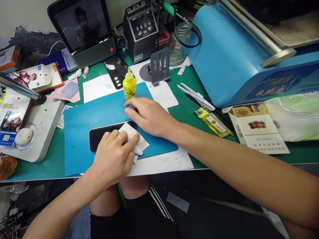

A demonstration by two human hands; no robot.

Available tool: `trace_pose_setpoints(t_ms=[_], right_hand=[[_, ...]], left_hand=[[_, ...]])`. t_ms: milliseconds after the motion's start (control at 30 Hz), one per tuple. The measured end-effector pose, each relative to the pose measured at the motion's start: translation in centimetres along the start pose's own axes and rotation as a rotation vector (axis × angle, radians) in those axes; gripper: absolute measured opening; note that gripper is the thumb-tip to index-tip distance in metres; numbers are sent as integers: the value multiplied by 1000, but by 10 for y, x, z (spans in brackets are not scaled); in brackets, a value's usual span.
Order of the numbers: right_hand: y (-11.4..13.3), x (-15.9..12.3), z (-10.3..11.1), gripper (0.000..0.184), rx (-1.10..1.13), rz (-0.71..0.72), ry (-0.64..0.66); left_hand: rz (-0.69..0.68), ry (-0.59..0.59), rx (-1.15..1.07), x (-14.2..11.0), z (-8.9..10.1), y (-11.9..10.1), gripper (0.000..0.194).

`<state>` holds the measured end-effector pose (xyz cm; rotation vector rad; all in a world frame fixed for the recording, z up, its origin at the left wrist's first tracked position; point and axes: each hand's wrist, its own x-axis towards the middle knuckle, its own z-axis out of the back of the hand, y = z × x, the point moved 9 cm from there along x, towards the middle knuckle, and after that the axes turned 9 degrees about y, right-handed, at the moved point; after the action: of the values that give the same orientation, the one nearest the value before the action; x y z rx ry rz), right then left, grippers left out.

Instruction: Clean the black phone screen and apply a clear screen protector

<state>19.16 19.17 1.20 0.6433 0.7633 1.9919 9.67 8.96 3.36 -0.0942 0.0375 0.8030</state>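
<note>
A smartphone (96, 140) with a black screen lies on the blue mat (77, 132). My left hand (114, 152), with a ring on one finger, presses a folded white wipe (142, 142) onto the phone's right part. The hand covers the phone's near side. Beyond the phone's right end, my right hand (152, 116) rests over the mat, fingers loosely curved and thumb apart, with nothing visible in it. Just past those fingertips stands a yellow dropper bottle (129, 86), upright with a needle tip; whether the fingers touch it I cannot tell.
A blue machine (219, 56) fills the back right. White tweezers (196, 96) and an opened cigarette pack (259, 129) lie right of my arm. Behind are a grey phone stand (160, 66), a soldering station (141, 33) and a tablet (82, 26). Boxes (37, 76) crowd the left.
</note>
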Motion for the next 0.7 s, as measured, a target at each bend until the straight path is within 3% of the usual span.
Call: trace_pose_setpoints(t_ms=[233, 400, 500, 700], right_hand=[[1, 0, 0, 31, -10, 4, -1], [0, -1, 0, 31, -10, 14, -2], [1, -1, 0, 33, -8, 27, 7], [1, -1, 0, 34, -17, 26, 11]], left_hand=[[-1, -17, -134, -2, 3, 15, 48], [-13, 30, -256, 2, -2, 19, 50], [30, 50, -328, -8, -1, 26, 50], [45, 41, -289, -18, -1, 25, 49]])
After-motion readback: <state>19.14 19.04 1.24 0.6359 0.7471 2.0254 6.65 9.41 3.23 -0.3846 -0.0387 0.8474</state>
